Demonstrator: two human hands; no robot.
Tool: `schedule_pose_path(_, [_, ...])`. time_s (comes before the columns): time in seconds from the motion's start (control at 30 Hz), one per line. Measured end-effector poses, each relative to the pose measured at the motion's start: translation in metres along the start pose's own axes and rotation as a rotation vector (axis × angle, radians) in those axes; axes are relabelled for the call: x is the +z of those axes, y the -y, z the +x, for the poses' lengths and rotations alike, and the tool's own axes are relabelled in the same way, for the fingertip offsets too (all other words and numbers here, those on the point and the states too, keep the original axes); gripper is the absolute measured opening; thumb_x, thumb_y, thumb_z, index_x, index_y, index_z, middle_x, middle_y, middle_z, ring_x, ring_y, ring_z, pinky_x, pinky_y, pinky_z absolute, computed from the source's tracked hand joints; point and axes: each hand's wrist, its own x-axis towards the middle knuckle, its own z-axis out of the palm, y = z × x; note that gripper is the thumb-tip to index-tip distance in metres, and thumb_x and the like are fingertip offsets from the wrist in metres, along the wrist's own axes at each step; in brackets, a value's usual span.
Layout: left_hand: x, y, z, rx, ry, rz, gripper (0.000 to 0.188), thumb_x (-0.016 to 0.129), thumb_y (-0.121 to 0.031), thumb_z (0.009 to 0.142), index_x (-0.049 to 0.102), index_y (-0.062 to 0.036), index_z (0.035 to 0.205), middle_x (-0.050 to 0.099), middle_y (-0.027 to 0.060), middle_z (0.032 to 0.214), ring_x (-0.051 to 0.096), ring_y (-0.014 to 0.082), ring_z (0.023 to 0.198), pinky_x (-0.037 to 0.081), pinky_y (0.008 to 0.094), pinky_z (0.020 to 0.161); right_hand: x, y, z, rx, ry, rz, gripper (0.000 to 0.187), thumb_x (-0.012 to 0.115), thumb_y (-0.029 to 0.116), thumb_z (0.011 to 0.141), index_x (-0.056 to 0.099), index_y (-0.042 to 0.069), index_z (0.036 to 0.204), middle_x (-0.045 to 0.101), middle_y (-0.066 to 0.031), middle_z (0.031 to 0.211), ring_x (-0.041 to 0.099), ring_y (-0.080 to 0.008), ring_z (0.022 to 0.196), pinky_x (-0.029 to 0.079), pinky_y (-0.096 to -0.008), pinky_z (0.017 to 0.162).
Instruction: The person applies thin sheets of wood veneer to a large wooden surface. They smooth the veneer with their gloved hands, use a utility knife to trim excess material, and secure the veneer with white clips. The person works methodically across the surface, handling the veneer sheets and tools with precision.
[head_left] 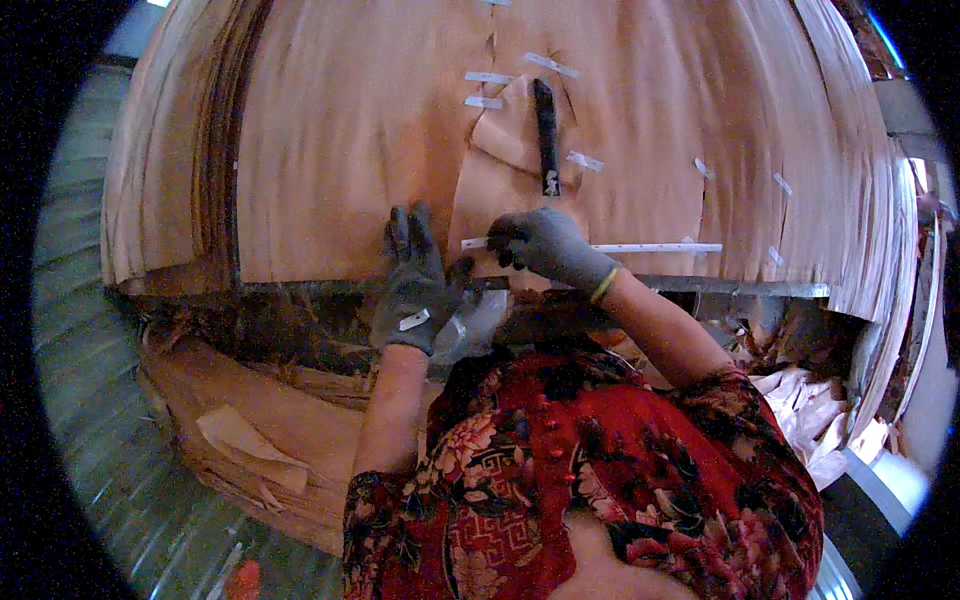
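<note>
Wide sheets of brown wood veneer [340,150] lie before me. My left hand [410,280], in a dark grey glove, rests with fingers stretched out at the veneer's near edge. A short white piece of tape [413,320] is stuck to that glove near the wrist. My right hand [555,248], gloved in grey with a yellow cuff, has its fingers curled onto a long white perforated tape strip [660,247], which runs sideways under it. Just beyond that hand lies a long black tool [545,130], its kind unclear. It lies over a torn, raised veneer patch [505,135].
Short tape pieces [585,161] cross splits in the veneer. Beside my left wrist is something translucent [478,325]. Below the work edge, at left, lie more veneer sheets [255,400]; crumpled pale scraps [810,410] are at right. Corrugated metal [90,350] lies far left.
</note>
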Motion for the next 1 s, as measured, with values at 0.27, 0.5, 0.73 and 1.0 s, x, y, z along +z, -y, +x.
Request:
schedule_pose_path(0.27, [0.004,0.009,-0.01,0.014,-0.01,-0.03,0.08,0.066,-0.027,0.076,0.022,-0.0076,0.141,0.011,0.0236,0.147,0.0,0.0417,0.136,0.007,0.0497,0.111,0.016,0.03,0.013,0.078,0.062,-0.116,0.023,0.057,0.03,0.078,0.068,0.011,0.081,0.064,-0.0128,0.077,0.061,-0.0314,0.07,0.048,-0.0413,0.064])
schedule_pose_path(0.5, [-0.002,0.023,-0.012,0.022,0.007,-0.049,0.08,0.065,-0.025,0.077,0.02,-0.0069,0.141,0.01,0.0232,0.147,0.0,0.0417,0.136,0.007,0.0493,0.111,0.022,0.054,0.026,0.261,0.101,-0.25,0.037,0.057,0.045,0.074,0.069,0.011,0.075,0.064,-0.0139,0.078,0.061,-0.0338,0.074,0.047,-0.0435,0.067])
schedule_pose_path(0.73, [0.002,0.045,-0.007,0.018,0.066,-0.073,0.079,0.064,-0.024,0.078,0.019,-0.0063,0.141,0.01,0.0228,0.147,-0.001,0.0417,0.136,0.008,0.0489,0.111,0.02,0.062,0.028,0.272,0.068,-0.378,0.04,0.058,0.049,0.073,0.07,0.011,0.075,0.065,-0.0126,0.077,0.063,-0.0322,0.073,0.048,-0.0424,0.064])
schedule_pose_path(1.0, [0.009,-0.011,0.026,0.088,-0.068,-0.378,0.064,0.061,-0.023,0.08,0.032,-0.0082,0.136,0.02,0.0237,0.144,0.004,0.0435,0.135,0.01,0.0531,0.109,0.017,0.051,0.018,0.321,0.053,-0.323,0.032,0.06,0.043,0.073,0.07,0.013,0.076,0.065,-0.0121,0.077,0.064,-0.0314,0.075,0.049,-0.0421,0.064])
